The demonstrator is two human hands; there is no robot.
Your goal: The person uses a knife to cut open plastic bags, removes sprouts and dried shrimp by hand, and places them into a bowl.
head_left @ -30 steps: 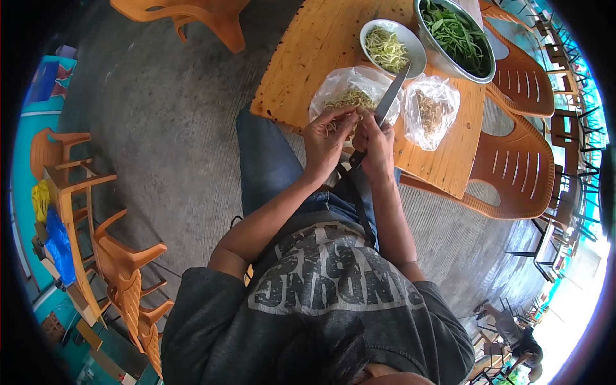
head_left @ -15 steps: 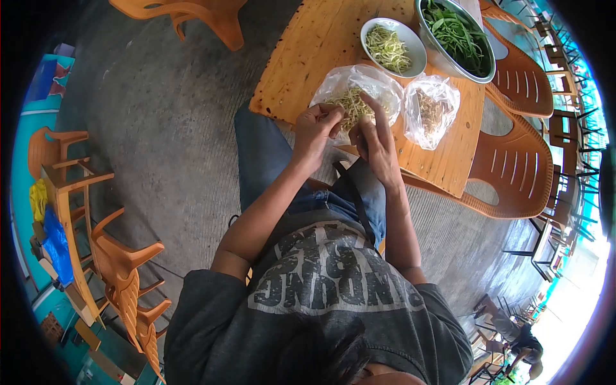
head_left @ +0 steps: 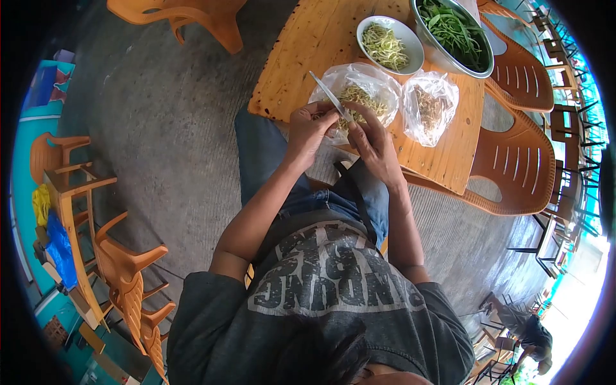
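My right hand (head_left: 375, 146) is closed on a small knife (head_left: 330, 95), its blade pointing up and left over a plastic bag of bean sprouts (head_left: 360, 97). Close beside it, my left hand (head_left: 310, 131) is pinched, its fingertips near the blade; what it holds is too small to make out. Behind the bag stands a white bowl of sprouts (head_left: 389, 46). A second plastic bag (head_left: 428, 109) with brownish scraps lies to the right. Green leafy stems fill a metal basin (head_left: 484, 72) at the table's far right.
The wooden table (head_left: 282, 83) reaches away in front of my knees. Orange plastic chairs (head_left: 513, 170) stand at its right side, another (head_left: 212, 16) at the upper left. More chairs and a wooden table are at the far left. A person (head_left: 534, 337) bends at the lower right.
The knife blade has swung into clear view, pointing up and left. My right hand's raised index finger has come down, and both hands remain close together over the bag's near edge.
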